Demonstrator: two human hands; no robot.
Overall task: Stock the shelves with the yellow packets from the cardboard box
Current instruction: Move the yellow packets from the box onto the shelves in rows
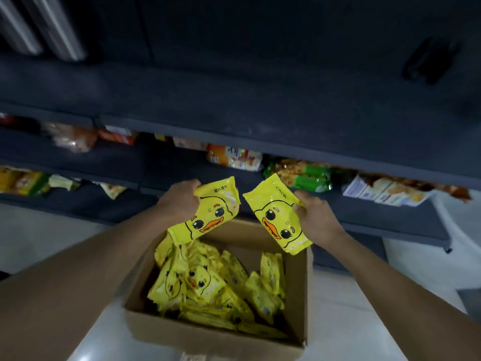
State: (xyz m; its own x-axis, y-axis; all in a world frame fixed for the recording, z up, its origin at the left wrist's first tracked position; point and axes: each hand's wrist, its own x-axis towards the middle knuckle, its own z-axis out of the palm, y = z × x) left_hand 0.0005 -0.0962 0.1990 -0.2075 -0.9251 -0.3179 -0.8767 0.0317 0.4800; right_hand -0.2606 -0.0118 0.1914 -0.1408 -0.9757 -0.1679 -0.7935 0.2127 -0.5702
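Each glossy yellow packet carries a cartoon duck face; the right packet (278,213) reads "ckdk". The left hand (182,198) grips the left packet (208,209), the right hand (316,217) the other, fingers curled around their edges, above the cardboard box (208,337) of packets, near dark shelves (260,142).

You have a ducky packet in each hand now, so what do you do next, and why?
Probably lift both forward onto the dark shelf just ahead. The left hand grips one yellow duck-face packet, the right hand grips another, both held above the open cardboard box of more packets, so neither hand can pick again yet.
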